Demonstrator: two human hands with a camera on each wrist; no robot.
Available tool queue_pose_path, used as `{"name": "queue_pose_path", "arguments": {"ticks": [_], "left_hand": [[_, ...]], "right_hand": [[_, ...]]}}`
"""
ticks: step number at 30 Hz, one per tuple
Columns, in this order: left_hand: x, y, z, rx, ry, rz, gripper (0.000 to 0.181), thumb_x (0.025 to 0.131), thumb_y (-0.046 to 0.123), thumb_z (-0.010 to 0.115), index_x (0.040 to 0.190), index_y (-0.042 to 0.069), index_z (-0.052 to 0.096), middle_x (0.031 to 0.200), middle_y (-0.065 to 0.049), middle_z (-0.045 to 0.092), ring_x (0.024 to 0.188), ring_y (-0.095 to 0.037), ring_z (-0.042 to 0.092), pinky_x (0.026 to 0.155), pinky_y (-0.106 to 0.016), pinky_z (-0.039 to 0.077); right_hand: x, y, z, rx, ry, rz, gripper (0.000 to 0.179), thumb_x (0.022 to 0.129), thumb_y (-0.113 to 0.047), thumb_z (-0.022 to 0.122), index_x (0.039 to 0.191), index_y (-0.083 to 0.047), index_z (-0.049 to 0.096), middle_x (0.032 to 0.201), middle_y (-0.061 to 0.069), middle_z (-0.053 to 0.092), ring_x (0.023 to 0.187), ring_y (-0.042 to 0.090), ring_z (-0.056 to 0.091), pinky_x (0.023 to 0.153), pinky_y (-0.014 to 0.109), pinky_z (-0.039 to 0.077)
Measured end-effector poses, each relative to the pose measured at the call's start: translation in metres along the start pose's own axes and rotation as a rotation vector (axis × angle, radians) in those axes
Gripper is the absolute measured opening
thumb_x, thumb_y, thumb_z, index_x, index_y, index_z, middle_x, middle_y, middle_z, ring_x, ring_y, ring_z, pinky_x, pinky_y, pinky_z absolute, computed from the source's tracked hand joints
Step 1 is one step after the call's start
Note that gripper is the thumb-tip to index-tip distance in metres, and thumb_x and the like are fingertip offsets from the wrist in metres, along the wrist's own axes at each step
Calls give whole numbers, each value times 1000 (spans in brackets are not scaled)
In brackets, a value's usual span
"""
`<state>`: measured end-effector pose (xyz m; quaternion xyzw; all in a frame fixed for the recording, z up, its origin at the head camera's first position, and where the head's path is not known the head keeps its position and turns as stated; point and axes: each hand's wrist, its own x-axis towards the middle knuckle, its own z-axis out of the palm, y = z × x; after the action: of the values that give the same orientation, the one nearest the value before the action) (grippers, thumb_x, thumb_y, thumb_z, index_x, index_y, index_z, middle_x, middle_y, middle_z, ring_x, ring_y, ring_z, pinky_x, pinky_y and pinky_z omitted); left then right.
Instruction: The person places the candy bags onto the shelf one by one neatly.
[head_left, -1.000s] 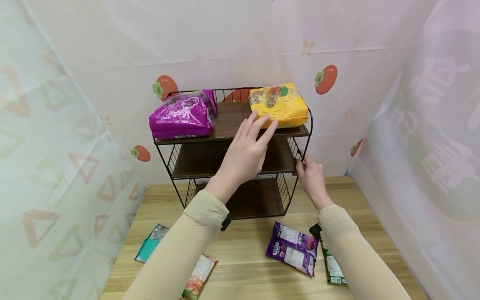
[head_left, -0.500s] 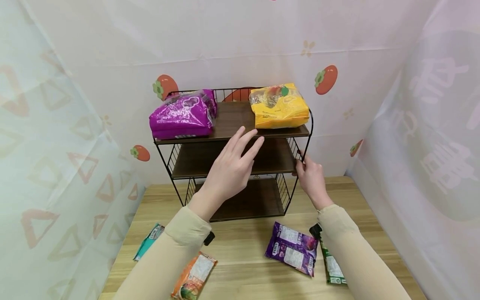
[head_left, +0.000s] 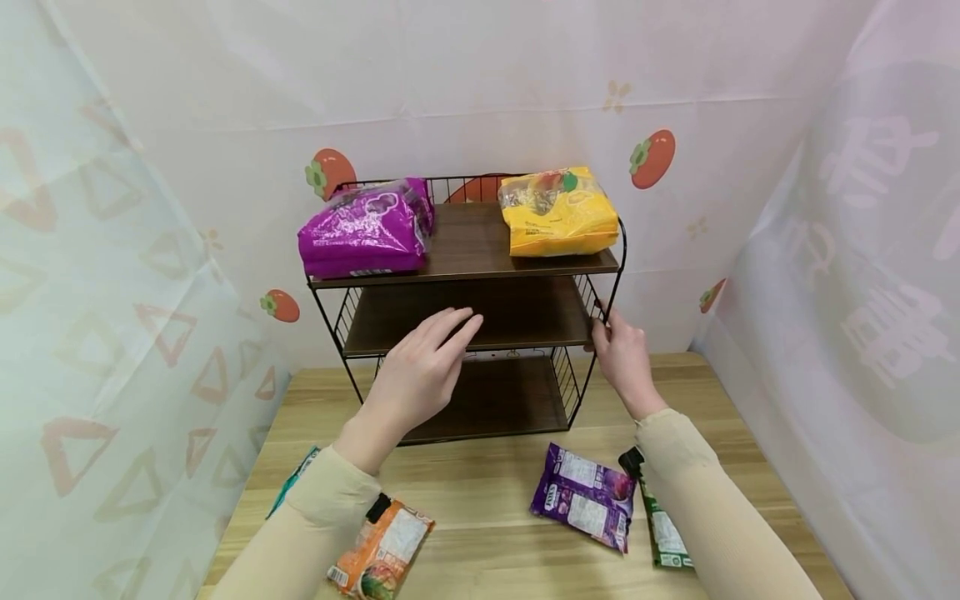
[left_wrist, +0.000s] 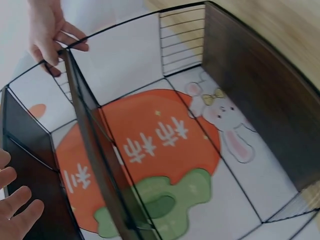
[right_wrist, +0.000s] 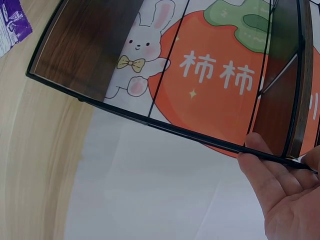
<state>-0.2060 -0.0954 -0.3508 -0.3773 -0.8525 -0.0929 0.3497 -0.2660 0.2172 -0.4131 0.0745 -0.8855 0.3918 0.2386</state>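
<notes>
Your right hand (head_left: 624,358) has hold of the rack (head_left: 465,275), fingers (right_wrist: 267,187) curled round the side frame (right_wrist: 150,123) at middle-shelf height; right wrist view shows that grip from the palm side, head view only gives you the back of the hand. Your left hand (head_left: 420,367) holds nothing: fingers (left_wrist: 31,215) loosely extended, a bit apart, in front of the middle shelf (head_left: 517,312). Rack stands upright at the back of the counter (head_left: 480,500). Only head view gives you the yellow bag (head_left: 558,217) and purple bag (head_left: 367,233) on the top shelf (head_left: 468,237); only the wrist views give you the full rabbit print (right_wrist: 142,55) behind the rack. Edges: yellow bag sits at the right end, just behind the front lip; purple bag runs right up to the front-left corner. Room: bare board between the two bags, bare board on the middle shelf and on what you can see of the bottom shelf (head_left: 510,396). On the counter, wide gap between the orange packet (head_left: 393,546) and violet packet (head_left: 585,497). Tighter outboard: your left sleeve (head_left: 315,517) covers most of the teal packet (head_left: 295,479), your right sleeve (head_left: 712,500) part of the green packet (head_left: 666,533).
</notes>
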Motion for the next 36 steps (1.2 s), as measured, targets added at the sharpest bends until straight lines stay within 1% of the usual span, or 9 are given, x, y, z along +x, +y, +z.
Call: {"name": "queue_pose_path", "arguments": {"ticks": [4,7,12,14,19,25,29,32,36], "left_hand": [[-18,-8,1,-13,-14,-34,51,92,2,71,141,5,61,132,-14,66,123,-33,62,101,-44,53],[-32,-14,1,-14,-19,-64,49,92,4,72,140,6,62,127,-13,68,119,-32,64,97,-45,56],[-52,-21,-1,5,-48,-112,46,92,6,73,137,6,65,125,-12,69,116,-31,65,92,-45,58],[-60,-23,-1,8,-65,-128,44,91,7,75,134,5,67,123,-12,69,115,-31,66,91,-46,58],[-78,-28,-1,17,-122,-168,41,91,10,76,131,6,70,120,-13,71,111,-33,68,93,-48,57],[-96,-33,1,30,-187,-222,40,90,10,77,129,6,71,114,-11,73,106,-31,68,87,-48,58],[-105,-38,1,33,-213,-287,39,90,10,76,128,6,71,112,-13,74,102,-33,70,82,-49,59],[-111,-43,1,35,-233,-340,38,91,11,76,128,6,71,112,-15,74,102,-34,70,81,-51,59],[-117,-50,0,8,-257,-416,36,92,9,73,127,4,71,111,-16,73,100,-35,70,79,-52,59]], "right_hand": [[0,-1,0,0,4,8,41,105,-6,49,144,7,52,85,27,74,51,33,65,38,25,37],[-1,-1,1,1,0,14,42,105,-6,50,145,6,51,84,25,74,49,31,64,38,26,37],[-1,0,1,-16,8,-3,41,105,-6,50,144,7,52,79,22,75,39,19,51,39,27,35],[-1,0,1,-16,8,-8,41,105,-6,50,144,7,52,78,21,74,38,14,47,39,27,34],[-1,0,1,-3,-19,9,41,106,-6,49,144,8,51,79,22,74,37,8,44,37,25,33],[0,1,1,-6,-8,7,41,105,-3,50,144,9,51,82,24,75,37,11,43,37,25,35],[1,1,1,-10,-6,3,41,105,-4,50,143,9,52,81,23,74,36,14,43,38,26,33],[1,1,1,-11,-4,4,41,104,-3,50,143,9,52,82,24,74,39,17,49,37,26,35],[1,1,1,-11,8,3,40,104,-3,52,142,8,53,85,27,74,42,23,56,37,25,37]]}}
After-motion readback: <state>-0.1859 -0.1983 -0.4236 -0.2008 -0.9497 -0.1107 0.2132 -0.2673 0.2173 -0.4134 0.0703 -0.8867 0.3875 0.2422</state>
